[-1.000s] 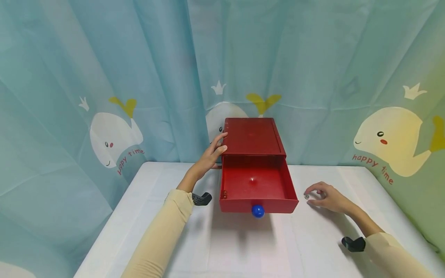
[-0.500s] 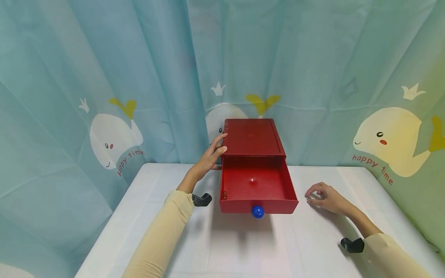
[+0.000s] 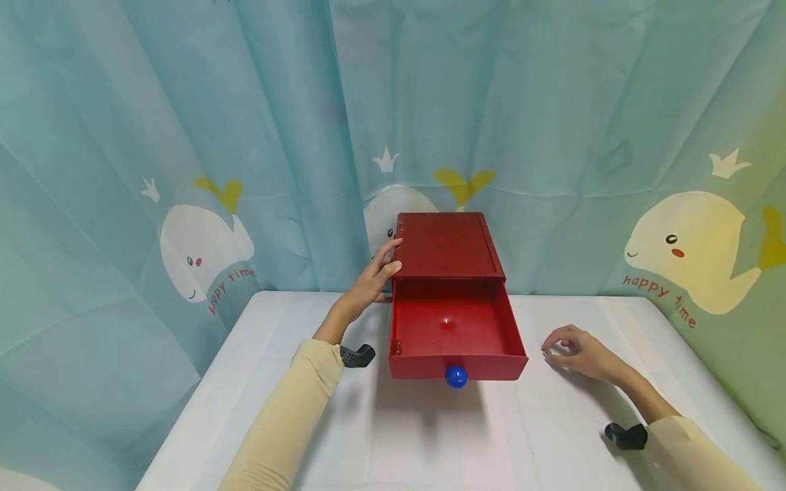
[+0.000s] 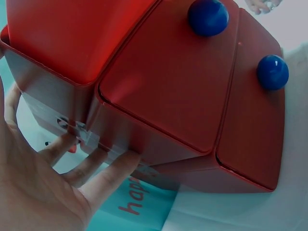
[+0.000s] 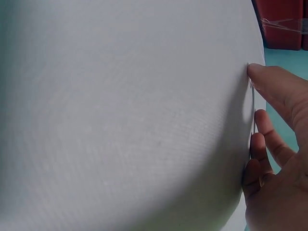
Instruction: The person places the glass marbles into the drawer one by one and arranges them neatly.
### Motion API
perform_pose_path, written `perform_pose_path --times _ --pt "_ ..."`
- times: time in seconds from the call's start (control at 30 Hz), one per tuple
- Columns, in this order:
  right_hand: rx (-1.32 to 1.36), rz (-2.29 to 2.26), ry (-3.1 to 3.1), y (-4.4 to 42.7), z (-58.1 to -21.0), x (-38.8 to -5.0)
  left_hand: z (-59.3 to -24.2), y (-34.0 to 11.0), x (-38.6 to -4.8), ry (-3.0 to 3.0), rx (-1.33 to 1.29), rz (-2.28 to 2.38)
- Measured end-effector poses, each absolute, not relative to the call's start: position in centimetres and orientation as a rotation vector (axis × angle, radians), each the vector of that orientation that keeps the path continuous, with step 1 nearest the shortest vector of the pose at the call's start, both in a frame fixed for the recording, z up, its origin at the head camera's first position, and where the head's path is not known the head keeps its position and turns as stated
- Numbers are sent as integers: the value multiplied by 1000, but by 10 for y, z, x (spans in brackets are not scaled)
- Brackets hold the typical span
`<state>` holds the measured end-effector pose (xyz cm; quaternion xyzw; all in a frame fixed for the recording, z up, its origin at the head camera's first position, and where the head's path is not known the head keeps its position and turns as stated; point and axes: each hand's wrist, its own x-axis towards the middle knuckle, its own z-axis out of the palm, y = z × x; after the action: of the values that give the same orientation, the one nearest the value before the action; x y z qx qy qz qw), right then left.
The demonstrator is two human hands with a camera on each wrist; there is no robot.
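Note:
A red drawer cabinet (image 3: pixel 448 245) stands at the back of the table, its top drawer (image 3: pixel 457 320) pulled out. Small brownish pieces (image 3: pixel 396 348) lie in that drawer's front left corner. Spread fingers of my left hand (image 3: pixel 365 286) rest against the cabinet's left side; the left wrist view shows them lying along its taped side wall (image 4: pixel 53 91). To the right of the cabinet, low at the table, my right hand (image 3: pixel 583 351) pinches a small silvery thing (image 3: pixel 546 353) between thumb and finger. Its kind is too small to tell.
Blue round knobs mark the drawer fronts: the open drawer's knob (image 3: pixel 456 376), and two lower knobs, one of them a blue ball (image 4: pixel 273 72). The white table (image 3: pixel 442 450) ends at a curtain (image 3: pixel 295 136) with printed whales, close behind the cabinet.
The right hand's thumb and finger have closed on the small silvery thing, which showed more plainly between them a second ago. The left hand and cabinet stay in place.

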<state>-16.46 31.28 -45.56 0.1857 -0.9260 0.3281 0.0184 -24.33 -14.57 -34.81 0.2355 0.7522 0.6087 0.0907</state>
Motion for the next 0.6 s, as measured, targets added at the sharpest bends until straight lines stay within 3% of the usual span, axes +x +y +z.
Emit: perform_pose_path --times 0.6 --pt "585 1024 -2906 315 -454 -166 -350 -146 -243 2231 701 1815"
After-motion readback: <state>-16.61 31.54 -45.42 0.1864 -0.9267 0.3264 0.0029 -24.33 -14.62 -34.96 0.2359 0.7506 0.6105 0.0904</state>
